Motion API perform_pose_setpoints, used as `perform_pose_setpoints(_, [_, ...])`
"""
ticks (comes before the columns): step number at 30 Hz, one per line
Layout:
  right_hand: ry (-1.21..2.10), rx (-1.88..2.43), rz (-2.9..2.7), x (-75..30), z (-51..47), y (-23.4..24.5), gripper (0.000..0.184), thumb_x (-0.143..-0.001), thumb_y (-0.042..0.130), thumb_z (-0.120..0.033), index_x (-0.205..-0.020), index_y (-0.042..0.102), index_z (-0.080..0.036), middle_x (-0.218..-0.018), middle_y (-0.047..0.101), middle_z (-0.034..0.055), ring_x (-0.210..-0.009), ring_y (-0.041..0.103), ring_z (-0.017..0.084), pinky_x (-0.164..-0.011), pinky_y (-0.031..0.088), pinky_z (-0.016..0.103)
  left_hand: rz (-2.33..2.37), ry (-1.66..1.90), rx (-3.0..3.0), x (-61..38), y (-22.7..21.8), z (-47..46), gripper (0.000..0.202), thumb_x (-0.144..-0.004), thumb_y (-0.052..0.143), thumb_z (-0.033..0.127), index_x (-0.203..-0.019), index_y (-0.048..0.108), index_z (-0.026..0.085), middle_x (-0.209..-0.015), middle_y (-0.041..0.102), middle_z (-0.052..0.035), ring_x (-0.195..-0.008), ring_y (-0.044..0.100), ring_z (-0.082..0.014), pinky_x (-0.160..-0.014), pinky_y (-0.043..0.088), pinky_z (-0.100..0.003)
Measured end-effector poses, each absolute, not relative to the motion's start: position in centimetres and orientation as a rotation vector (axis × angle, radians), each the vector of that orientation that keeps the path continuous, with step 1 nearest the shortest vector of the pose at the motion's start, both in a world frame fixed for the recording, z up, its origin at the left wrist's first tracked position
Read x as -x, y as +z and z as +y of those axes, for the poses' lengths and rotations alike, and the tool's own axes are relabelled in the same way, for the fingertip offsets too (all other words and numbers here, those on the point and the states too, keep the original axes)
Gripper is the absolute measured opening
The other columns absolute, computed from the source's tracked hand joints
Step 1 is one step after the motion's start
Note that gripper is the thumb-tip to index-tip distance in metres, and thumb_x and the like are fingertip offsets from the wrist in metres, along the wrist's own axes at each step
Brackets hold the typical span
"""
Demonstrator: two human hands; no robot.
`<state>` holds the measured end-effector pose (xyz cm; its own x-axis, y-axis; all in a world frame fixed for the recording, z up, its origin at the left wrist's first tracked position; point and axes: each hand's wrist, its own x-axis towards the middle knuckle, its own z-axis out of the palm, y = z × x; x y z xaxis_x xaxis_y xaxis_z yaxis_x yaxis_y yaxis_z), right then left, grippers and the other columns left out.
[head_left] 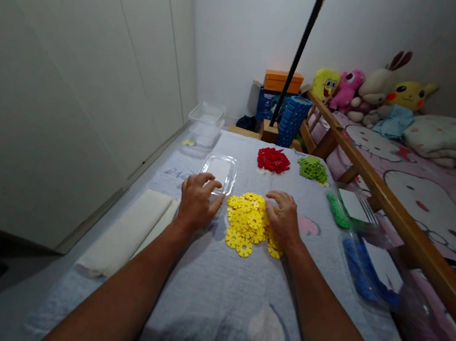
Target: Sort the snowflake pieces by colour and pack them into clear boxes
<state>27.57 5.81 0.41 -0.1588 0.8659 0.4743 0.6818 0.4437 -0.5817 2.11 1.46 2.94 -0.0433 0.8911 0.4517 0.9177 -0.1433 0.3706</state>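
A heap of yellow flower-shaped plastic pieces (247, 222) lies on the pale blue cloth (214, 297) between my hands. My left hand (197, 200) rests palm down just left of the heap, fingers bent, fingertips touching the near rim of an empty clear plastic tray (220, 170). My right hand (285, 217) lies on the heap's right side, fingers curled over some yellow pieces. Neither hand lifts anything.
Red pieces (273, 159) and green pieces (312, 168) lie in piles farther back. Clear containers with green (338, 210) and blue pieces (362, 270) sit at right by a wooden bed rail (399, 224). Stacked clear boxes (207, 120) stand back left; folded white cloth (129, 232) lies left.
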Motion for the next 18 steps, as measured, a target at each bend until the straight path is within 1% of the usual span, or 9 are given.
perform_pose_setpoints(2, [0.294,1.276,-1.96,-26.3,5.4,1.4,0.021,-0.087,0.055,-0.024,-0.098,0.073,-0.022,-0.109,0.073,0.0114,-0.109,0.06,0.03,-0.105,0.04,0.048,-2.108,-1.043,2.012,-2.0,2.8,1.7,0.029,-0.092,0.059,0.037,-0.118,0.065,0.024,-0.134,0.057,-0.0117,-0.128,0.05,-0.0315,-0.111,0.038,-0.048])
perform_pose_setpoints(5, [0.323,1.252,-2.07,-23.5,5.3,2.5,0.02,-0.09,0.058,-0.027,-0.101,0.073,-0.022,-0.108,0.073,0.0117,-0.107,0.06,0.03,-0.102,0.041,0.047,-2.229,-1.152,1.872,-1.6,2.2,2.3,0.039,-0.094,0.054,0.034,-0.129,0.057,0.019,-0.134,0.055,-0.0156,-0.132,0.048,-0.0311,-0.115,0.036,-0.048])
perform_pose_setpoints(7, [0.35,1.279,-2.115,-21.5,5.8,2.9,0.022,-0.089,0.061,-0.03,-0.105,0.073,-0.022,-0.111,0.074,0.0116,-0.106,0.061,0.029,-0.1,0.043,0.045,-2.304,-1.266,1.805,-1.2,1.5,2.8,0.042,-0.094,0.052,0.033,-0.133,0.053,0.017,-0.134,0.055,-0.0161,-0.132,0.049,-0.0302,-0.116,0.036,-0.047])
perform_pose_setpoints(9, [0.401,1.345,-2.127,-19.8,6.8,3.2,0.026,-0.09,0.062,-0.033,-0.11,0.072,-0.02,-0.112,0.074,0.0117,-0.104,0.062,0.027,-0.098,0.045,0.041,-2.384,-1.452,1.711,-0.8,0.8,3.4,0.046,-0.091,0.055,0.033,-0.135,0.052,0.018,-0.132,0.056,-0.0152,-0.129,0.051,-0.0297,-0.114,0.04,-0.048])
perform_pose_setpoints(12, [0.467,1.466,-2.077,-17.8,8.9,3.4,0.033,-0.091,0.06,-0.032,-0.118,0.068,-0.014,-0.118,0.071,0.0141,-0.108,0.063,0.025,-0.098,0.045,0.036,-2.491,-1.682,1.617,-0.1,-0.1,4.1,0.049,-0.085,0.06,0.031,-0.131,0.057,0.013,-0.121,0.06,-0.0143,-0.113,0.06,-0.0264,-0.104,0.048,-0.043])
perform_pose_setpoints(15, [0.503,1.593,-1.937,-16.7,11.4,3.2,0.04,-0.089,0.062,-0.03,-0.125,0.064,-0.011,-0.123,0.068,0.0171,-0.113,0.062,0.025,-0.099,0.045,0.035,-2.522,-1.769,1.601,0.3,-0.5,4.6,0.046,-0.079,0.062,0.023,-0.124,0.065,0.014,-0.108,0.062,-0.0091,-0.094,0.062,-0.0209,-0.097,0.051,-0.039])
perform_pose_setpoints(16, [0.519,1.624,-1.889,-16.5,12.3,3.1,0.041,-0.088,0.063,-0.03,-0.125,0.063,-0.011,-0.122,0.068,0.0169,-0.112,0.062,0.025,-0.098,0.046,0.034,-2.52,-1.791,1.595,0.4,-0.6,4.6,0.045,-0.078,0.061,0.021,-0.122,0.067,0.015,-0.104,0.062,-0.0073,-0.09,0.062,-0.0197,-0.095,0.051,-0.037])
perform_pose_setpoints(18, [0.545,1.647,-1.82,-16.2,13.7,2.6,0.038,-0.087,0.064,-0.03,-0.121,0.065,-0.012,-0.113,0.07,0.0137,-0.108,0.063,0.024,-0.095,0.047,0.033,-2.509,-1.834,1.582,0.5,-0.7,4.7,0.044,-0.076,0.059,0.02,-0.12,0.069,0.015,-0.098,0.062,-0.0054,-0.087,0.061,-0.0188,-0.093,0.052,-0.036])
